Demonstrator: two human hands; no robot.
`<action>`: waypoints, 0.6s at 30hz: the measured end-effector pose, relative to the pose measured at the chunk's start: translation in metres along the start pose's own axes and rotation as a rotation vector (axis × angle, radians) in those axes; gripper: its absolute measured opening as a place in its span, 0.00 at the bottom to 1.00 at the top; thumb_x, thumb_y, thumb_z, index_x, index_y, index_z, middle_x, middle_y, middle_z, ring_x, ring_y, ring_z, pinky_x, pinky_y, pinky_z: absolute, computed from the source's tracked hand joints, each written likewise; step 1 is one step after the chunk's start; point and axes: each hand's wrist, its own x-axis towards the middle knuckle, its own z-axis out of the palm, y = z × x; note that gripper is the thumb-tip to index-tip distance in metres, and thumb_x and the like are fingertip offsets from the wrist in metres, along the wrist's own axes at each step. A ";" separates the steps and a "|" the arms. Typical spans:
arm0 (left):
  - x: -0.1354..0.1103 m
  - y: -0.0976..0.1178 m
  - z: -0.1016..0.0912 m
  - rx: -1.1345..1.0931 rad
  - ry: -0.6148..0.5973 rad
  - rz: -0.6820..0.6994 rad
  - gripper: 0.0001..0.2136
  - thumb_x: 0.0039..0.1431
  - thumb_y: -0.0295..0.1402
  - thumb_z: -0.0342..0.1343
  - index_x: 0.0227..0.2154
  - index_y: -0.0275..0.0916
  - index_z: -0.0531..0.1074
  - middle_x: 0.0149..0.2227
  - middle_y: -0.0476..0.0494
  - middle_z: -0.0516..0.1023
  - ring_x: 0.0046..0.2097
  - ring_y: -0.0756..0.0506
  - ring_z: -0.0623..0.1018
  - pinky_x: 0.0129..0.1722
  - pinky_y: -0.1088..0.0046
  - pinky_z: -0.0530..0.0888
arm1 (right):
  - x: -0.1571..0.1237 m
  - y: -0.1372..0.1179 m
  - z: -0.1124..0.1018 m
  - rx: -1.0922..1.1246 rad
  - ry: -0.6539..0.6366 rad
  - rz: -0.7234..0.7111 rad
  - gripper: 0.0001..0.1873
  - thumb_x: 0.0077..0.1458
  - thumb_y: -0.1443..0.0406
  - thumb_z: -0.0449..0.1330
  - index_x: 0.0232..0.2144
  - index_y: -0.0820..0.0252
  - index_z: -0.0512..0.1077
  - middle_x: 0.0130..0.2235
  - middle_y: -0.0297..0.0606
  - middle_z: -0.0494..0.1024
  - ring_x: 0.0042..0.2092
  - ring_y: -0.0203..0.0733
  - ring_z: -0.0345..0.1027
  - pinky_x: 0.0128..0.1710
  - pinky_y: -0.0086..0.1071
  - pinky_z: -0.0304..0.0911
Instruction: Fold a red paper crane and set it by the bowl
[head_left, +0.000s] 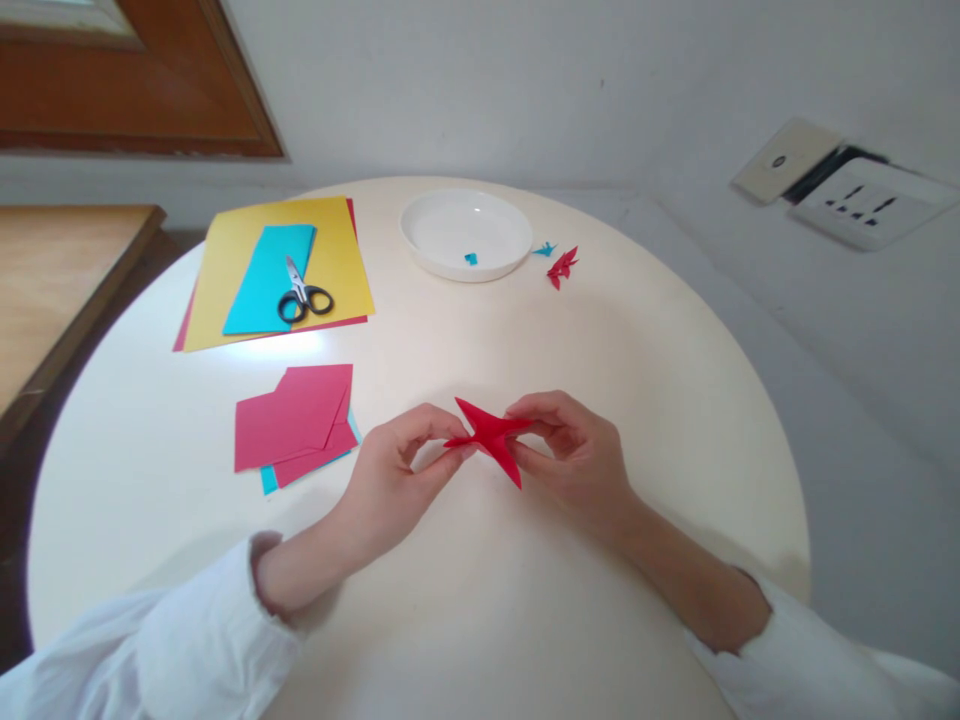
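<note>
A folded red paper (491,436), spread into a four-pointed star shape, is held between my two hands above the near middle of the table. My left hand (405,470) pinches its left point between thumb and fingers. On the other side, my right hand (577,455) grips the right point the same way. The other two points stick out freely, one up and to the left, one down and to the right. Left of my left hand lies a loose pile of red paper pieces (289,425) with blue paper (269,480) showing underneath.
On the round white table (465,620), black-handled scissors (301,295) rest on blue paper (262,275) over yellow sheets (225,240). A white dish (435,262) holds a small blue scrap (471,259). Beside it lie small blue (544,249) and red folded papers (562,268). A wall socket (862,205) is at right.
</note>
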 end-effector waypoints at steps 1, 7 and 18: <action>0.000 0.000 0.000 -0.015 -0.003 0.005 0.03 0.49 0.24 0.58 0.26 0.38 0.73 0.29 0.46 0.77 0.35 0.48 0.76 0.38 0.74 0.73 | 0.000 0.000 0.001 0.017 -0.009 0.003 0.10 0.44 0.66 0.66 0.32 0.57 0.71 0.31 0.35 0.78 0.33 0.37 0.75 0.35 0.30 0.74; 0.001 0.002 0.003 -0.038 0.007 -0.012 0.02 0.48 0.27 0.60 0.26 0.37 0.72 0.31 0.44 0.78 0.37 0.47 0.77 0.40 0.72 0.74 | 0.003 -0.001 0.004 0.054 -0.022 0.039 0.15 0.43 0.60 0.67 0.34 0.57 0.70 0.31 0.35 0.78 0.33 0.37 0.75 0.34 0.31 0.73; 0.005 0.003 0.004 0.034 -0.002 -0.105 0.02 0.49 0.27 0.58 0.24 0.36 0.73 0.27 0.46 0.78 0.31 0.48 0.76 0.32 0.75 0.72 | 0.003 -0.001 0.013 0.142 -0.023 0.082 0.20 0.42 0.65 0.67 0.39 0.55 0.66 0.31 0.33 0.76 0.32 0.34 0.73 0.32 0.27 0.70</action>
